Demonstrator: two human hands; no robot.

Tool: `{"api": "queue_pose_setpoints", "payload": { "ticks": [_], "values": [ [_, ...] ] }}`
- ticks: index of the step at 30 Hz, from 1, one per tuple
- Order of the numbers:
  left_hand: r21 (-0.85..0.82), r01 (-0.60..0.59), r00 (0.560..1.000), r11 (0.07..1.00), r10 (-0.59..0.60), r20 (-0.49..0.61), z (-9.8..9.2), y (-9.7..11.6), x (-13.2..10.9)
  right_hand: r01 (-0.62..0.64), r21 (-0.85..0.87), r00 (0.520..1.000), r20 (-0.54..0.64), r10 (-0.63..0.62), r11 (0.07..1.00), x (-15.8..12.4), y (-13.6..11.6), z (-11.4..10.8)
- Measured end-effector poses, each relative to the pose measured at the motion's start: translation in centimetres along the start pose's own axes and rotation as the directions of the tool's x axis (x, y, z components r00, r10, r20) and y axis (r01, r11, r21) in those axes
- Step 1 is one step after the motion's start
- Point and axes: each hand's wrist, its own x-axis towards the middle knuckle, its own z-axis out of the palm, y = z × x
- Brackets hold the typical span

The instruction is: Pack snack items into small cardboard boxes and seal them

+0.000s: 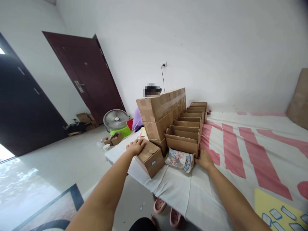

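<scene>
My left hand [136, 147] lies with its fingers spread on the top of a closed cardboard box [154, 164], which has a small pale label on its front. At the right, my right hand [204, 158] is open, its thumb by the end of a printed plastic packet [180, 159] and its fingers against the lower corner of the nearest open-topped carton [181, 145]. The fingertips are partly hidden. The packet lies on the cloth, between the closed box and my right hand, in front of that carton.
Stacked taped boxes [160, 110] stand behind the closed box; open cartons [189, 123] run back in a row beside them. A person in purple [137, 120] sits beyond the stack. A white cloth [175, 189] covers the table. A fan [116, 119] and pink clogs [159, 205] are on the floor.
</scene>
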Motion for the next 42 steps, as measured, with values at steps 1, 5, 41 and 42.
{"api": "queue_pose_setpoints", "payload": {
  "ticks": [1,5,41,42],
  "values": [
    [0.004,-0.001,1.000,1.000,0.001,0.012,0.1,-0.1,0.0,-0.005,-0.015,1.000,0.004,0.005,1.000,0.0,-0.1,0.0],
    [0.014,-0.029,0.999,0.999,0.028,0.047,-0.2,0.3,-0.9,-0.060,-0.107,0.998,0.027,0.063,0.992,-0.4,-0.7,-0.3],
    [-0.526,-0.393,0.906,0.754,0.416,-0.081,-0.9,15.3,-21.2,-0.507,-0.619,0.832,-0.171,0.527,0.600,-28.1,11.8,-31.7],
    [-0.637,-0.366,0.909,0.679,0.408,-0.088,-0.4,15.2,-21.0,-0.525,-0.634,0.809,-0.165,0.565,0.567,-28.9,12.9,-31.7]
  ]
}}
